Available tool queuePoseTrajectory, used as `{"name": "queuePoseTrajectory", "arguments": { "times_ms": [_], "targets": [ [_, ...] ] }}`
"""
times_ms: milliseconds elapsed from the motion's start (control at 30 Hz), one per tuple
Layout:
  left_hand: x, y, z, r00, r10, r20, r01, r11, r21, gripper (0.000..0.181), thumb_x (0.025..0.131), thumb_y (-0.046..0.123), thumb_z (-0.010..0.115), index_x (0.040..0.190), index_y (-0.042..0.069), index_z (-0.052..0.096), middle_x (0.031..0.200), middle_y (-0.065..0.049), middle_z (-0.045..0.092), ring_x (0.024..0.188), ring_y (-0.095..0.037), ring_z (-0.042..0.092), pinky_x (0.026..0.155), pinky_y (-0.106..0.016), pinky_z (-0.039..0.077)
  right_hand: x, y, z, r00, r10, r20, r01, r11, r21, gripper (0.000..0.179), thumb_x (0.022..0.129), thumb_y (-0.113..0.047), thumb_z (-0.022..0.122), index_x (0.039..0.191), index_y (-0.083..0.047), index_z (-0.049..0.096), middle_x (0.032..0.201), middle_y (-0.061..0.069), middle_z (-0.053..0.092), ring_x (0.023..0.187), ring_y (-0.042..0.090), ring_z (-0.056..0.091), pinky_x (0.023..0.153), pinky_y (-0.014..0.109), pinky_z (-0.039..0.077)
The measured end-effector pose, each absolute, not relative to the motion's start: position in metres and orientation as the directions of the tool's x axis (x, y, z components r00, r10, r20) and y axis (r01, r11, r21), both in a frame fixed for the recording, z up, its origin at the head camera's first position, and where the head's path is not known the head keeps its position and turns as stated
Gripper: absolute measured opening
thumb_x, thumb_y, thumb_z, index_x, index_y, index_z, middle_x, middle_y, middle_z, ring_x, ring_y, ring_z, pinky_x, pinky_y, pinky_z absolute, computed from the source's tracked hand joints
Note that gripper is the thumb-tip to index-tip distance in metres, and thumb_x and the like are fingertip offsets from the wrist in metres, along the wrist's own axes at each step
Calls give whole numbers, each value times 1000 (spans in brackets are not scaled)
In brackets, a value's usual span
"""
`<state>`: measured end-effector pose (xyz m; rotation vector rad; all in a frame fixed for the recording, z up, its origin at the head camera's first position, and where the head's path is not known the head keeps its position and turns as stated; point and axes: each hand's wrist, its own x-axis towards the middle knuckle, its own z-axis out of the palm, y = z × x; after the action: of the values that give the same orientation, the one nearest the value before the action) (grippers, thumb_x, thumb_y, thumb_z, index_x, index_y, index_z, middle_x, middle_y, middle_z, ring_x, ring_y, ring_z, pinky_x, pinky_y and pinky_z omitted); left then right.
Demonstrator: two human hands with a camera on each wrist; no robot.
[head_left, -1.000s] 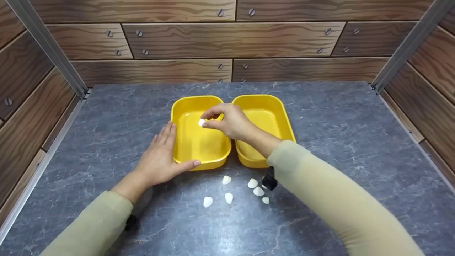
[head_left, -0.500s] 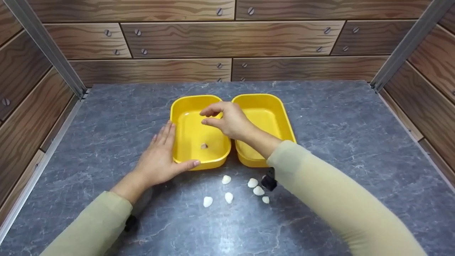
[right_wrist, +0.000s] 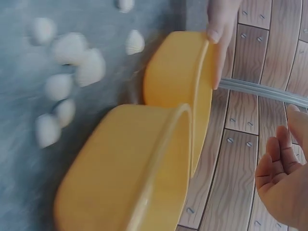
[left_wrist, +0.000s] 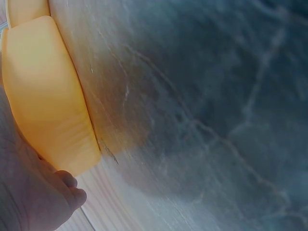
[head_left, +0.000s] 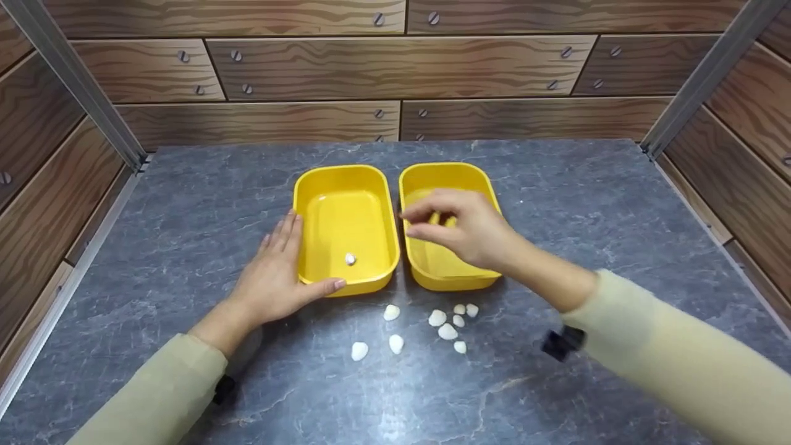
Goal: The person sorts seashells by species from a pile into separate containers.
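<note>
Two yellow trays stand side by side on the table. My left hand (head_left: 275,272) rests along the left wall of the left tray (head_left: 395,247), its thumb over the near rim and its fingers straight. Inside that tray lies one small white seashell (head_left: 350,259), near the front. My right hand (head_left: 466,225) hovers over the right tray (head_left: 454,283) with loosely curved fingers and thumb apart. The right wrist view shows nothing held in this hand. In front of the trays, several white seashells (head_left: 447,332) lie scattered, more of them grouped toward the right.
A grey marbled tabletop (head_left: 216,204) bears everything. Wood-patterned panels (head_left: 395,68) close it in at the back and both sides, with metal posts (head_left: 80,86) at the corners. A narrow gap separates the two trays.
My right hand let go of a seashell, which dropped into the left tray, then moved right over the right tray. More seashells on the table came into sight. My left hand stayed put.
</note>
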<state>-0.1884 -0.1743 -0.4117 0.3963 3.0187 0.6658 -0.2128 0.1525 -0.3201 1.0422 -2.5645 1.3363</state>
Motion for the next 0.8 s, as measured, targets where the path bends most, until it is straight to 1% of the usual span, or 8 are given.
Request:
{"name": "queuePoseTrajectory", "arguments": {
  "times_ms": [133, 333, 500, 667, 800],
  "targets": [
    [-188, -174, -411, -968, 248, 29, 238, 879, 414, 131, 88, 81, 64, 169, -1, 2, 176, -22, 2, 162, -41, 8, 130, -58, 9, -197, 179, -329, -770, -544, 333, -592, 416, -690, 20, 92, -13, 84, 111, -9, 82, 100, -1, 78, 88, 16, 67, 77, 31, 58],
    [-188, -174, -411, -967, 253, 30, 243, 879, 410, 132, 88, 81, 65, 169, 0, 0, 176, -23, 1, 162, -41, 8, 130, -58, 9, -177, 213, -343, -792, -519, 322, -563, 418, -713, 19, 92, -11, 84, 110, -11, 82, 98, 1, 78, 83, 15, 66, 73, 26, 58],
    [-188, -175, -411, -967, 253, 31, 243, 881, 407, 133, 87, 83, 63, 169, -1, 0, 176, -23, 1, 162, -41, 8, 130, -58, 9, -165, 234, -353, -809, -506, 299, -532, 414, -738, 18, 91, -10, 84, 109, -10, 82, 95, -5, 77, 81, 13, 65, 72, 23, 57],
    [-187, -175, -411, -968, 251, 30, 241, 882, 406, 133, 86, 84, 63, 169, -1, 1, 176, -23, 1, 162, -41, 8, 130, -58, 9, -154, 248, -368, -816, -526, 238, -491, 416, -765, 17, 91, -11, 84, 108, -8, 82, 95, -1, 78, 81, 12, 66, 72, 24, 58],
    [-188, -173, -410, -967, 256, 24, 243, 881, 407, 132, 87, 82, 64, 169, -1, 1, 177, -21, 0, 162, -41, 8, 130, -58, 9, -149, 255, -384, -840, -518, 160, -422, 441, -792, 17, 92, -16, 84, 109, -10, 82, 96, 0, 78, 80, 12, 64, 71, 25, 56]
  ]
}}
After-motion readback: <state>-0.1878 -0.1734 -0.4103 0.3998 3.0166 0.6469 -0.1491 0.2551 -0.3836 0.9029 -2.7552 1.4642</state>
